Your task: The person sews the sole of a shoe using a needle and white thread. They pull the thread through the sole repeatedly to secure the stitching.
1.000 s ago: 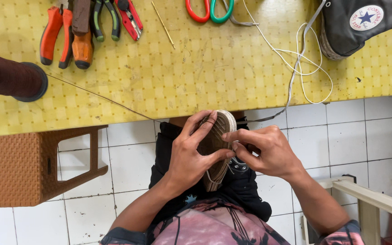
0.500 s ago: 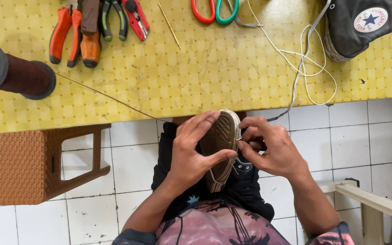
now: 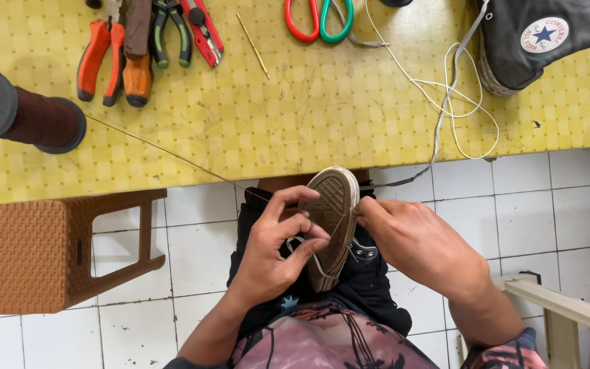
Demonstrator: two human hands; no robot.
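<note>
On the lap, the left hand grips a dark shoe (sole up); the right hand's fingers pinch its edge.

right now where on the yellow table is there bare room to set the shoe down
The widest bare patch of the yellow table lies between the pliers and the white cord, below the scissors. The near edge right of the thread spool is crossed by its thread. The far edge is crowded with tools.

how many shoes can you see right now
2: one shoe, sole up, held on the lap by the left hand and right hand; one dark sneaker on the table's far right.
</note>
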